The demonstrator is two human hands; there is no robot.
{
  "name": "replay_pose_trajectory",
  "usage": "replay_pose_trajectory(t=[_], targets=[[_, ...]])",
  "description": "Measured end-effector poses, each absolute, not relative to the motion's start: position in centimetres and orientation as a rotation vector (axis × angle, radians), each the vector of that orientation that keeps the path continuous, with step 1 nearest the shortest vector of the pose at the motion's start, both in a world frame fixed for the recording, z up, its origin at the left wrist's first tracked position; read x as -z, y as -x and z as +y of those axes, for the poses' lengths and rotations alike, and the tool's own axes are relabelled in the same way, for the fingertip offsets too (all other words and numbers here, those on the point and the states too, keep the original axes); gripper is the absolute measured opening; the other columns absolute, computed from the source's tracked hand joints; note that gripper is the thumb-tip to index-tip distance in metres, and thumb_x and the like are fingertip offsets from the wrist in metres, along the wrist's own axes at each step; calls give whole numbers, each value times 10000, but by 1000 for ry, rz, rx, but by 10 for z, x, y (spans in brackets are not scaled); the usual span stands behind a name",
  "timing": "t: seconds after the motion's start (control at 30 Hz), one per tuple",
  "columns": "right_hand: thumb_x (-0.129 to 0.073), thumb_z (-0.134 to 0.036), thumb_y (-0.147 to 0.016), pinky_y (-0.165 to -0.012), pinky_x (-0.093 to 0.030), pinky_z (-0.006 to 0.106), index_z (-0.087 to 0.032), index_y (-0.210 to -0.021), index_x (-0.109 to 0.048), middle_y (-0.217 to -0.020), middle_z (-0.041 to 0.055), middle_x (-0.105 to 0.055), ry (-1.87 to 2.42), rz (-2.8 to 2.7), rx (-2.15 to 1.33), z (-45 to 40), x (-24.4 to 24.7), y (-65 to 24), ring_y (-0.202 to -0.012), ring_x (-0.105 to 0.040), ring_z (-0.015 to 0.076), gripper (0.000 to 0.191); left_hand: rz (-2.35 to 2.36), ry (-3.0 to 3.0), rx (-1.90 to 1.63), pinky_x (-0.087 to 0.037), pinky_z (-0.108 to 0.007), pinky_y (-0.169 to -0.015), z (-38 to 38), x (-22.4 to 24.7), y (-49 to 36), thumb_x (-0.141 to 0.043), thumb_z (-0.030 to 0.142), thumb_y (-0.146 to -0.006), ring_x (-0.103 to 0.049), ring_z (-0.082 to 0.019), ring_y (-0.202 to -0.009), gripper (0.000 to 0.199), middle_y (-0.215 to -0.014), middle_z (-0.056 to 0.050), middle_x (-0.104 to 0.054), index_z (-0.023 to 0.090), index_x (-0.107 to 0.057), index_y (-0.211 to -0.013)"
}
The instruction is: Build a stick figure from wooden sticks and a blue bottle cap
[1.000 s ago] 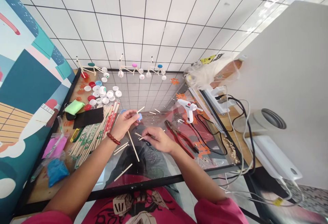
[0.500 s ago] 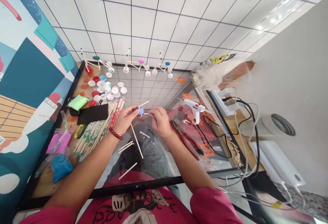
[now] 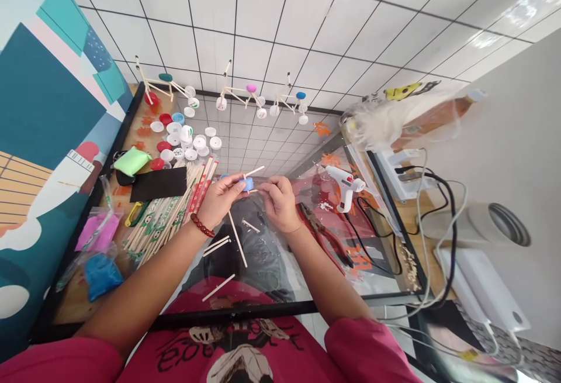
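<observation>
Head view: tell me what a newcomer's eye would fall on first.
Probably the small blue piece at the centre, held in the left hand, with the right hand pinching a thin stick beside it. Next, likely the three stick-and-cap models lined up along the far edge of the table, then the white glue gun on the right.

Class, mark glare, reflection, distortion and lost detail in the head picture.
Head view: glare whitens the tiled wall at upper right; head view: the glass tabletop mirrors the wall's lines; head view: those lines fan out towards the top edge; head view: the blue piece in the left hand lacks fine detail.
</observation>
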State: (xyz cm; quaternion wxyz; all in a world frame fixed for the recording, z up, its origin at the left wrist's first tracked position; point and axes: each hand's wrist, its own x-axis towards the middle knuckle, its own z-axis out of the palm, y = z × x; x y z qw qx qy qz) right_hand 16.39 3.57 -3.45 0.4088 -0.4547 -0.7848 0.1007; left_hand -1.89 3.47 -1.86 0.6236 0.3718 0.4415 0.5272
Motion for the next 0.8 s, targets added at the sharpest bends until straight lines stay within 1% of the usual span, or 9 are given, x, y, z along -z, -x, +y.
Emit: replay_pose_trajectory(t=[0.07,0.2,0.33,0.43,0.47,0.57,0.63,0.7,0.8], targets=[[-499,-223,-972,-832,-456,392,-244,-1002,-698,-965,82,-557,1166,-1984,-319,36,34,-164,-915,-527,224,203,1018,-860,-1188,-591,-390,-899,35,19,20,-839,379,-689,-695,-196,-953,445,-1048,-64,-748,177,-747,-1075],[-494,-249,-975,-841,-473,395,-263,-1029,-705,-978,81,-543,1163,-1973,-435,36,36,-164,-923,-540,225,218,1003,-903,-1140,-550,-396,-963,36,20,23,-887,216,-576,-697,-212,-1009,551,-1091,-66,-748,182,-726,-1102],[-477,-265,-984,-847,-500,374,-262,-1024,-708,-966,74,-545,1116,-1943,-525,35,38,-164,-909,-560,207,234,1036,-916,-1159,-553,-394,-935,36,19,23,-873,195,-581,-706,-212,-961,509,-1030,-64,-756,168,-726,-1067],[-545,-303,-964,-860,-522,372,-258,-1064,-687,-963,62,-589,1059,-1843,-612,37,39,-164,-899,-591,194,180,1043,-909,-1176,-561,-376,-899,35,18,23,-876,185,-569,-707,-204,-930,493,-995,-57,-760,165,-729,-1039],[-590,-329,-944,-852,-533,369,-258,-1118,-664,-968,56,-603,1041,-1775,-678,39,40,-165,-878,-602,186,202,1050,-905,-1183,-561,-372,-892,35,18,22,-877,184,-564,-708,-201,-920,492,-984,-56,-761,164,-729,-1033],[-710,-414,-859,-821,-563,350,-256,-1299,-542,-994,41,-625,1006,-1563,-919,43,45,-166,-830,-629,162,497,1076,-884,-1215,-558,-374,-890,35,17,22,-879,189,-558,-714,-196,-885,509,-961,-55,-762,156,-726,-1043],[-747,-443,-818,-824,-570,345,-251,-1333,-513,-1013,42,-636,997,-1496,-1010,46,48,-167,-835,-640,158,598,1091,-872,-1230,-555,-373,-892,36,16,22,-879,194,-559,-717,-194,-875,524,-962,-57,-763,154,-725,-1059],[-757,-443,-806,-835,-569,349,-242,-1284,-567,-1011,48,-658,1013,-1499,-1014,47,49,-167,-839,-648,161,552,1106,-871,-1234,-552,-366,-891,37,17,22,-876,194,-561,-716,-191,-876,529,-964,-58,-763,155,-726,-1068],[-700,-410,-858,-837,-560,361,-233,-1076,-690,-956,53,-706,1065,-1568,-917,47,48,-167,-847,-661,176,281,1130,-888,-1218,-552,-353,-874,37,19,24,-877,191,-554,-711,-185,-866,525,-961,-55,-763,157,-730,-1057]])
